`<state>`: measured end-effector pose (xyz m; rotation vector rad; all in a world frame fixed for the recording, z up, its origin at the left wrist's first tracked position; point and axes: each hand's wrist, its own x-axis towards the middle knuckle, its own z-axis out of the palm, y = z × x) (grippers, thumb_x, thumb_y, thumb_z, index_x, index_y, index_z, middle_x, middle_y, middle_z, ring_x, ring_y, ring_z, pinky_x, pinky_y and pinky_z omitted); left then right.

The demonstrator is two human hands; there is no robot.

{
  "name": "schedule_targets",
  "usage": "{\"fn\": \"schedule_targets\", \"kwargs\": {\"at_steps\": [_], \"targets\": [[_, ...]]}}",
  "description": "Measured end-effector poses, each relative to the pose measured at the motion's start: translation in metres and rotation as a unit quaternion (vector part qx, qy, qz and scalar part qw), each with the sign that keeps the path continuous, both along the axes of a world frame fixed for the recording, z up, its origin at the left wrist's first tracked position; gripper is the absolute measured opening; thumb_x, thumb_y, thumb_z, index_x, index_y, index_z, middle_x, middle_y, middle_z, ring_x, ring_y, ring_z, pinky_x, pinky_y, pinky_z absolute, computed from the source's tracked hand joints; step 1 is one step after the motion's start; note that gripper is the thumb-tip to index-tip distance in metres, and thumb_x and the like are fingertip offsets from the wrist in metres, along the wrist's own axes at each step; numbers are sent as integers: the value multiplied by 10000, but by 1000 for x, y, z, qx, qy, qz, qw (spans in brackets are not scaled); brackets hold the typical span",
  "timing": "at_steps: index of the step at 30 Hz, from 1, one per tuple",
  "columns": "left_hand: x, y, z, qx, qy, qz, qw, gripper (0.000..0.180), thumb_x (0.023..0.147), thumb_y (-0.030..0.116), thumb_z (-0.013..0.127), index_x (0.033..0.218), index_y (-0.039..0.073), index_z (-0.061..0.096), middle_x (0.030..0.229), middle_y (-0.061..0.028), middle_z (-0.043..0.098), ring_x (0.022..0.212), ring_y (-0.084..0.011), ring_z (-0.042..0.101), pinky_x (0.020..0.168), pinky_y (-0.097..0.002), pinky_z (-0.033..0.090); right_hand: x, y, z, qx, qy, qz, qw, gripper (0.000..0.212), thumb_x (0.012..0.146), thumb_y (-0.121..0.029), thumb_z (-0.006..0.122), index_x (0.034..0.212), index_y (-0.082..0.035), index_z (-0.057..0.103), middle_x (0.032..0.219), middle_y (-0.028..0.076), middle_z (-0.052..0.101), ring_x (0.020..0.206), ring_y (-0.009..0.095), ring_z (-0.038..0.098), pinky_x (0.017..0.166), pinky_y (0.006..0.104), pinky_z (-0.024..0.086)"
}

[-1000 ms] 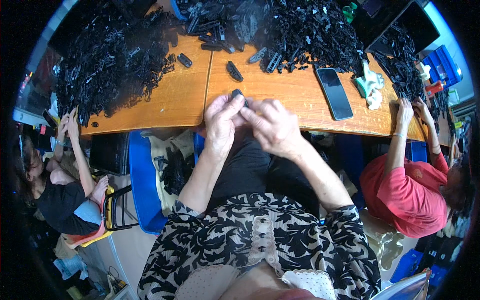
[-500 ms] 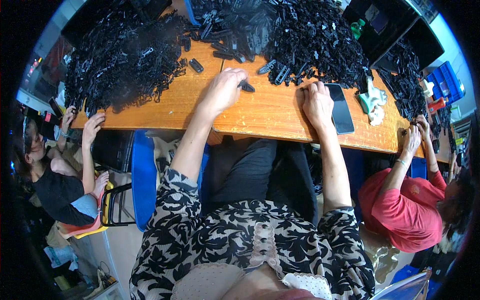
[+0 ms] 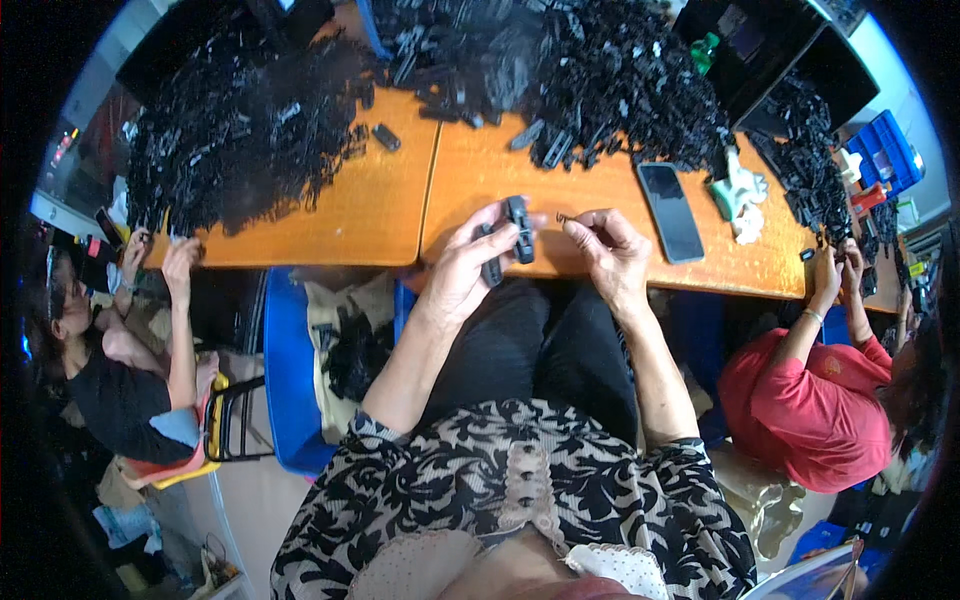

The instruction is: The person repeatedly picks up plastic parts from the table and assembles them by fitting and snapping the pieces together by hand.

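My left hand is closed around an oblong black plastic piece, which stands up between thumb and fingers over the table's near edge. A second dark piece shows against the same hand. To the right, my right hand pinches a small thin black part between thumb and fingertips. A narrow gap separates that part from the oblong piece. Beyond my right hand a black phone lies on the wooden table.
Heaps of small black parts and larger oblong pieces cover the far table. One loose piece lies apart. A green and white bundle lies right of the phone. A blue bin stands below at left. Co-workers sit at both sides.
Both my hands have drawn back toward the near edge and closer together. The left has lifted the oblong piece off the table; the right has left the phone's side with a small part.
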<state>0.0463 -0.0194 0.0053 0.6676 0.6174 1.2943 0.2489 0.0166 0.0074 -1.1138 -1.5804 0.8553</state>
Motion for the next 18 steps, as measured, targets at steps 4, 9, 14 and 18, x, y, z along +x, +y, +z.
{"fn": "schedule_targets", "kwargs": {"at_steps": [4, 9, 14, 18], "targets": [[5, -8, -8, 3, -100, -19, 995, 375, 979, 41, 574, 1343, -8, 502, 1296, -172, 600, 1203, -228, 591, 1034, -369, 490, -26, -28, 11, 157, 28, -20, 987, 124, 814, 19, 757, 924, 15, 699, 916, 140, 710, 832, 220, 682, 736, 321, 539], [7, -14, -9, 5, -100, -15, 995, 360, 966, 30, 594, 1318, 6, 521, 1323, -183, 589, 1216, -231, 579, 1059, -390, 469, -39, -37, 14, 332, -53, -46, 941, 183, 758, 75, 748, 923, 23, 691, 893, 171, 697, 792, 317, 683, 701, 364, 548], [6, -20, -6, 7, -83, -5, 996, 363, 963, 34, 601, 1317, 13, 524, 1299, -174, 608, 1198, -233, 584, 1069, -409, 455, -39, -43, 15, 392, -106, -42, 913, 233, 722, 80, 755, 932, 16, 680, 867, 154, 682, 739, 292, 658, 639, 354, 539], [7, -22, -6, 14, -77, -4, 997, 358, 967, 52, 603, 1314, 7, 528, 1276, -173, 623, 1186, -224, 589, 1040, -394, 467, -39, -44, 15, 402, -118, -38, 907, 245, 709, 88, 748, 929, 15, 669, 863, 149, 673, 728, 286, 646, 618, 353, 535]]}}
